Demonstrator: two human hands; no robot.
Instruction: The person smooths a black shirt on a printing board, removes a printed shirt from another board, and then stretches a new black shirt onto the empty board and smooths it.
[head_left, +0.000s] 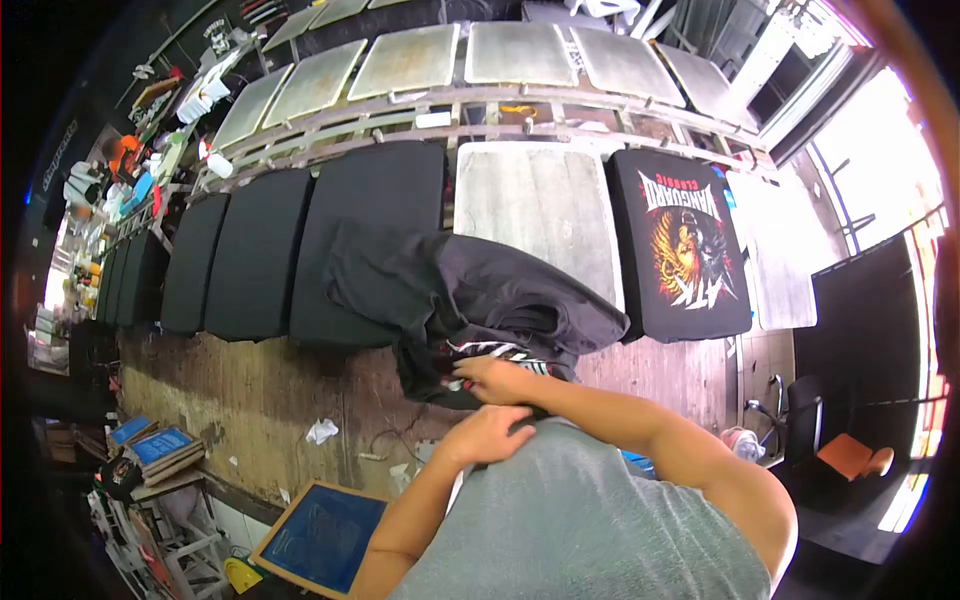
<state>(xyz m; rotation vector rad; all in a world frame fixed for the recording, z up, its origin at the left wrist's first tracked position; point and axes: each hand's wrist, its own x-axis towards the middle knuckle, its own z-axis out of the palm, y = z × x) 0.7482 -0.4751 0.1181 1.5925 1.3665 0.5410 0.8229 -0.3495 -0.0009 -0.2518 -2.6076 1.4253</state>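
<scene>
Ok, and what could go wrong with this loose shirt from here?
The loose shirt is bunched, its print creased near your right hand; if the print is wet, which I can't tell, it could smear. The shirt hangs past the front edge of the bare board, so it might slip to the floor. It also overlaps the nearest black cover, which could get dragged.

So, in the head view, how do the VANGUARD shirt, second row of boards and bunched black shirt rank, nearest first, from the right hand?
1. Bunched black shirt: against the right hand
2. VANGUARD shirt: near row, right side
3. Second row of boards: beyond both
</scene>
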